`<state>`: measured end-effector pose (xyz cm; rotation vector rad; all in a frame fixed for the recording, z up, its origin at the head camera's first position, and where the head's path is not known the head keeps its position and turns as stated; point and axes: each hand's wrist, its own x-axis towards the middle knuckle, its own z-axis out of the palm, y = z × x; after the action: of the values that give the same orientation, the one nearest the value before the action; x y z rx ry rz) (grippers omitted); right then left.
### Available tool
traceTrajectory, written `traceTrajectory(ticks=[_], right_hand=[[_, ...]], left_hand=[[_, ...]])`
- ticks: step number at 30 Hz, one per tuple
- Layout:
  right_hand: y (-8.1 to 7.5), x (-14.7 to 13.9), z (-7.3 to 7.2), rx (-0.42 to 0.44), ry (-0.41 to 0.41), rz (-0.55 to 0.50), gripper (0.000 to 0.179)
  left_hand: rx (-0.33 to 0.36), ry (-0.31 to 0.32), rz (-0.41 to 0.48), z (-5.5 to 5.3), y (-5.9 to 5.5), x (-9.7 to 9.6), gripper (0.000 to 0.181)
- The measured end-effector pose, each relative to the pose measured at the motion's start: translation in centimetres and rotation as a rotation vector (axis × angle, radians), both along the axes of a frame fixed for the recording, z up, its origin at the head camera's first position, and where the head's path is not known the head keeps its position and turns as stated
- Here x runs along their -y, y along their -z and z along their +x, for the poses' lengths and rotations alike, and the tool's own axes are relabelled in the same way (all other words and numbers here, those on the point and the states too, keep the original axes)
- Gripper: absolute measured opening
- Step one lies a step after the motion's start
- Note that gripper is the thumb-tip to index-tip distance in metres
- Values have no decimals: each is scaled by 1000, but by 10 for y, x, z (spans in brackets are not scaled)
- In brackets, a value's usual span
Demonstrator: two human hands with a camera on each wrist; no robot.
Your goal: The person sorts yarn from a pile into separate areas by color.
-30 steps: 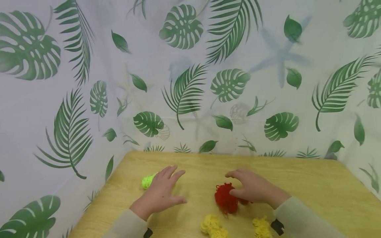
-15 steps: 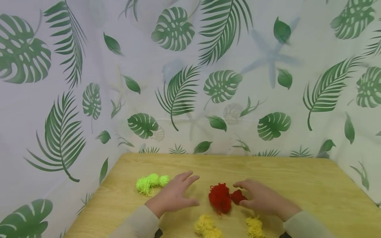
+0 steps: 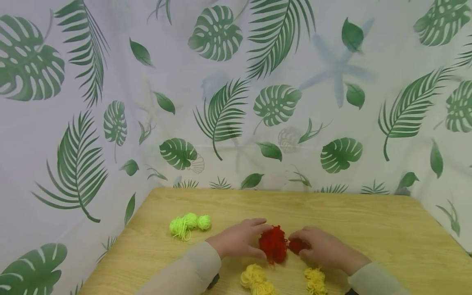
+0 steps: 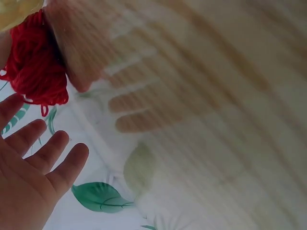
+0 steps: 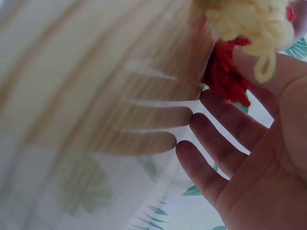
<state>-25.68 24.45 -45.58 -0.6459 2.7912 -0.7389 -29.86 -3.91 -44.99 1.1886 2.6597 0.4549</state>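
A bundle of red yarn (image 3: 273, 245) lies on the table in two lumps, a large one on the left and a small one on the right joined by a narrow neck. My left hand (image 3: 237, 239) reaches around the large lump's left side with spread, nearly straight fingers; the left wrist view shows its fingers (image 4: 62, 163) apart from the red yarn (image 4: 38, 62). With thumb and forefinger my right hand (image 3: 328, 250) takes the small lump between them. Its thumb partly covers the red yarn (image 5: 224, 72) in the right wrist view, while the other fingers rest tip-down on the tabletop.
Two yellow yarn pieces lie nearer the front: a larger yellow bundle (image 3: 254, 278) and a smaller yellow bundle (image 3: 315, 281) below my right hand. Neon-green yarn (image 3: 189, 222) sits at the back left. Leaf-print cloth (image 3: 228, 123) hangs behind the wooden table (image 3: 350, 209).
My left hand has moved right, from beside the green yarn to the large red lump, uncovering the green. My right hand has shifted off the large lump and closed in on the small one.
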Motion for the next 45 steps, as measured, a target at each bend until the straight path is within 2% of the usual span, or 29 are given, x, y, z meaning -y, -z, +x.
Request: traceTrajectory(ticks=[7,19,27,33,39,45], right_hand=[[10,-3,-5,-24,-25,39,29],[8,-6,-6,-5,-15,26,26],[4,-5,-4,-13,-28,25,28],[7,-6,-9,-59,-44,64,30],[5,-4,-17,-53,-2,99,28],[0,-2,-32,-103,47,101,26]], left_hand=[[86,18,-30,1,5,-7,76],[62,50,-51,4,1,-11,54],[35,78,-17,2,5,-12,48],[18,81,-35,3,3,-12,44],[53,64,-23,3,3,-11,42],[92,39,-5,3,5,-9,42]])
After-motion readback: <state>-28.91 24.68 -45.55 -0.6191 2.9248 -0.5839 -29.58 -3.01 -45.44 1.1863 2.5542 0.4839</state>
